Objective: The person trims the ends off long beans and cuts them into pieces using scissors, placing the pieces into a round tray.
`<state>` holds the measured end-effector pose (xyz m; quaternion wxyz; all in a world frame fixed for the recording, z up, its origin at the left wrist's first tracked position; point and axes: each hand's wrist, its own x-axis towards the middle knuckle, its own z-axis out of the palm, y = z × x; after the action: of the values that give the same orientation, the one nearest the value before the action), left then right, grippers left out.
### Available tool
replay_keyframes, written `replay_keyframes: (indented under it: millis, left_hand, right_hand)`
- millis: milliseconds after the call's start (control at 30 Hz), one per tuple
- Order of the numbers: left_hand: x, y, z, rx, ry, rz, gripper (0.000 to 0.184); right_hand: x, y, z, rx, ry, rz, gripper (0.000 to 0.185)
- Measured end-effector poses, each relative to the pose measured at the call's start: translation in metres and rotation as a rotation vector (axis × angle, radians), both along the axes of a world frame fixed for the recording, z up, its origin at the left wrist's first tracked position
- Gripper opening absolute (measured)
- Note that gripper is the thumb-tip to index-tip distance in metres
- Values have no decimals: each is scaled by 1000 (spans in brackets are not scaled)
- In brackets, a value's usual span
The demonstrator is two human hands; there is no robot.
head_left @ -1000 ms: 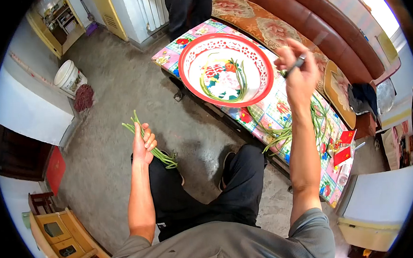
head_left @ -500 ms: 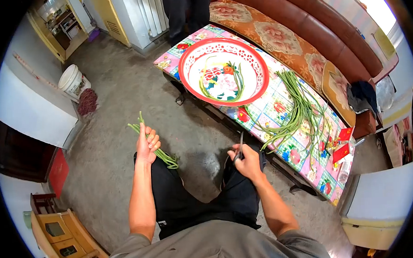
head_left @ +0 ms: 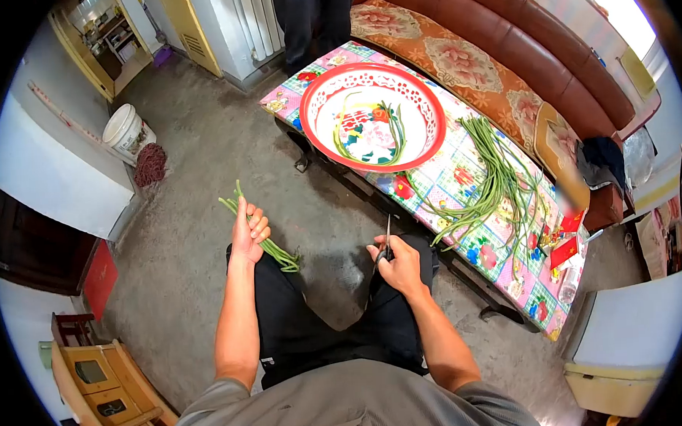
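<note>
My left hand point(head_left: 249, 231) is closed around a small bunch of long green beans point(head_left: 280, 255), whose ends stick out above and below the fist over my left knee. In my right hand point(head_left: 400, 262) is a pair of scissors point(head_left: 388, 237), blades pointing away from me, above my right thigh. The two hands are well apart. On the table a large red-rimmed enamel basin point(head_left: 312, 119) has a few long beans point(head_left: 395, 134) curled inside it. A big heap of long beans point(head_left: 491, 176) lies on the cloth to the basin's right.
The low table has a flowered cloth point(head_left: 539, 309). Small red flags point(head_left: 563, 252) and a glass point(head_left: 567, 290) stand at its right end. Behind it runs a brown sofa point(head_left: 492, 20); a person in dark trousers point(head_left: 310, 24) stands beyond. A white bucket point(head_left: 128, 131) sits at left.
My right hand has shifted slightly left with the scissors, whose blades tilt a little differently. My left hand with its beans has moved slightly right relative to the view.
</note>
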<state>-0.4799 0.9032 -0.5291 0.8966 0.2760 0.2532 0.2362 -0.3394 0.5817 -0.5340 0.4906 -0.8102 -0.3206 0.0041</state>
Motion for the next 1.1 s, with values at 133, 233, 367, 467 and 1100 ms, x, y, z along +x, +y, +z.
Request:
replay_keyframes:
  millis: [133, 233, 367, 467, 1100]
  left_hand:
    - [0, 3, -7, 16, -9, -24, 38]
    - [2, 3, -6, 14, -13, -25, 38]
    - [5, 1, -4, 10, 7, -12, 38]
    - [6, 3, -5, 23, 18, -6, 38]
    - [6, 1, -6, 67, 105, -27, 40]
  right_hand:
    - [0, -1, 4, -50, 35, -8, 26]
    - [1, 0, 2, -38, 29, -9, 25]
    - [13, -1, 8, 110, 315, -10, 26]
    - [33, 1, 31, 236, 433, -90, 24]
    - [87, 35, 235, 498, -72, 82, 20]
